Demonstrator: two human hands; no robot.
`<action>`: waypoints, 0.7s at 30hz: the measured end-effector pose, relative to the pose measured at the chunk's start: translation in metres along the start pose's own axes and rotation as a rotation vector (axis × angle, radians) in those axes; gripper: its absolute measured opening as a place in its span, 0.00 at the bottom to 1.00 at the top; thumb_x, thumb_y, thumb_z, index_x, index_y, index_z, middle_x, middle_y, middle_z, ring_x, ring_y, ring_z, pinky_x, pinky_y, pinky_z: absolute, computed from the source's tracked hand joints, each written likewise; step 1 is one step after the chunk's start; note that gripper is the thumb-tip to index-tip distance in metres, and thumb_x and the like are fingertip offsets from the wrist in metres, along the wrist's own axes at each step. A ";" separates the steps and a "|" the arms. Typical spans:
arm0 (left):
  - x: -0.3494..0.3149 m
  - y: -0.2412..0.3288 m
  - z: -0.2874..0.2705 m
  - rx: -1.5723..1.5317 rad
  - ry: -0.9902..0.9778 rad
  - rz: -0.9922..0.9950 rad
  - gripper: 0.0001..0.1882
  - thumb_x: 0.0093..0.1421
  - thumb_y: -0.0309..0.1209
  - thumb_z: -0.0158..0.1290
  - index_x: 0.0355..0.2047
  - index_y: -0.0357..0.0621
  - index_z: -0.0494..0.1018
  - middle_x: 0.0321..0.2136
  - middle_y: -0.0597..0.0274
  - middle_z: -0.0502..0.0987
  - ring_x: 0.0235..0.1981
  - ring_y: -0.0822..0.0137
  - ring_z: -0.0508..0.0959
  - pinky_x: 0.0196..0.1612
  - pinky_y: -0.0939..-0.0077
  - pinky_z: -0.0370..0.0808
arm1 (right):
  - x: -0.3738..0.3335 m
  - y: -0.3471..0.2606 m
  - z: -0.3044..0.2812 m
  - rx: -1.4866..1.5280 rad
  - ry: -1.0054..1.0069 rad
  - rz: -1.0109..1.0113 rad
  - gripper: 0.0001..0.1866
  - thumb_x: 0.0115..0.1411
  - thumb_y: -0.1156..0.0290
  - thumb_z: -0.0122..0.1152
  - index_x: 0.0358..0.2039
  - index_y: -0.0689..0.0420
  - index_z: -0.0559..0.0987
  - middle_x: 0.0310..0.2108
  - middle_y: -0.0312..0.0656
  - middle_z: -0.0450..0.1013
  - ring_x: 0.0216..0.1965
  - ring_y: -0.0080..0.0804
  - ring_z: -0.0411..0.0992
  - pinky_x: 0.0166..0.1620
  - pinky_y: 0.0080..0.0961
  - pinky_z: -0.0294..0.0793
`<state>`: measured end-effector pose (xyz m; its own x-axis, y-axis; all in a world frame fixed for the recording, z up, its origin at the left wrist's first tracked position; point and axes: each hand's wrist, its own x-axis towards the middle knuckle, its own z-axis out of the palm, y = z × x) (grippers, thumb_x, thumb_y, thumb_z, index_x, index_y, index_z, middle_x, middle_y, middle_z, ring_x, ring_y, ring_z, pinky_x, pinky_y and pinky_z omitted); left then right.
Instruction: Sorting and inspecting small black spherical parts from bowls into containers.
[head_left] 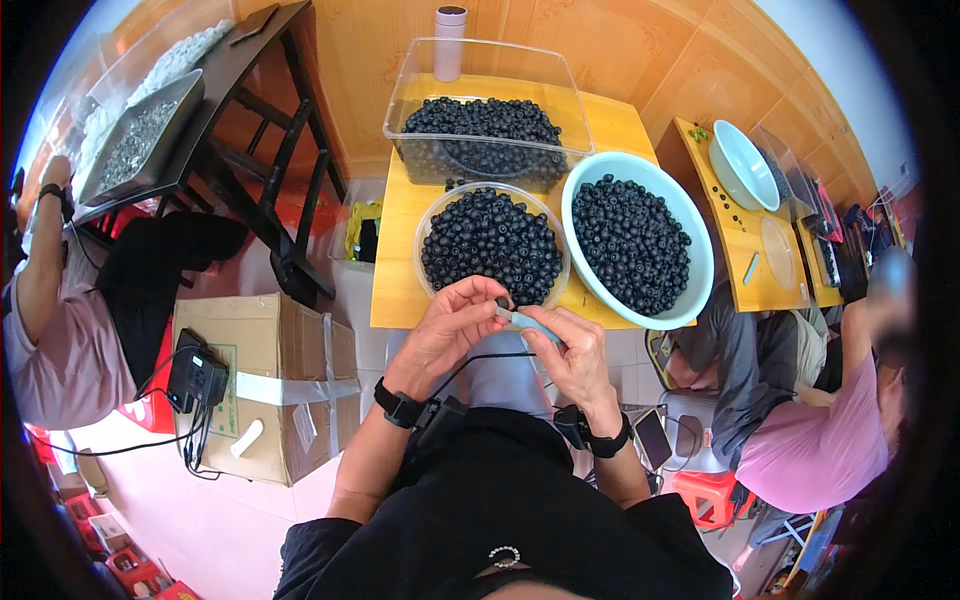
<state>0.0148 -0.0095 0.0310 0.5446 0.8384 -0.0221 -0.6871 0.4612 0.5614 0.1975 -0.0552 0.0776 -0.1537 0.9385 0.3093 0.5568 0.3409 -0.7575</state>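
Cardboard box w/ pale tape strips and a small white label sits on the floor, lower left; black adapter on top. Left hand curls in, fingertips pinching 1 dark bead. Right hand grips a pale blue tool touching it, just below the round clear bowl at the desk edge.
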 end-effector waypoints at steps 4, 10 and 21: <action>-0.002 0.000 0.002 0.002 0.009 0.011 0.09 0.57 0.24 0.53 0.39 0.39 0.70 0.36 0.57 0.74 0.34 0.73 0.76 0.38 0.84 0.76 | 0.001 -0.002 0.000 -0.075 0.010 -0.052 0.12 0.52 0.69 0.63 0.37 0.60 0.79 0.21 0.42 0.71 0.17 0.34 0.70 0.21 0.27 0.68; -0.003 0.000 0.000 -0.021 -0.010 -0.007 0.10 0.56 0.24 0.54 0.39 0.39 0.69 0.36 0.57 0.74 0.33 0.73 0.77 0.37 0.85 0.77 | 0.002 -0.006 -0.002 -0.130 0.003 -0.051 0.13 0.52 0.68 0.63 0.37 0.59 0.79 0.19 0.41 0.70 0.16 0.33 0.70 0.21 0.27 0.68; -0.012 0.010 0.008 -0.081 -0.179 -0.080 0.06 0.55 0.22 0.55 0.34 0.39 0.71 0.33 0.57 0.76 0.28 0.74 0.77 0.33 0.85 0.76 | 0.016 0.031 -0.002 -0.138 0.134 -0.072 0.11 0.53 0.69 0.62 0.34 0.61 0.80 0.21 0.44 0.73 0.20 0.36 0.71 0.24 0.28 0.68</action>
<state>0.0055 -0.0170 0.0440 0.6708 0.7365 0.0870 -0.6705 0.5521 0.4956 0.2138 -0.0299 0.0604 -0.0923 0.8931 0.4404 0.6562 0.3872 -0.6477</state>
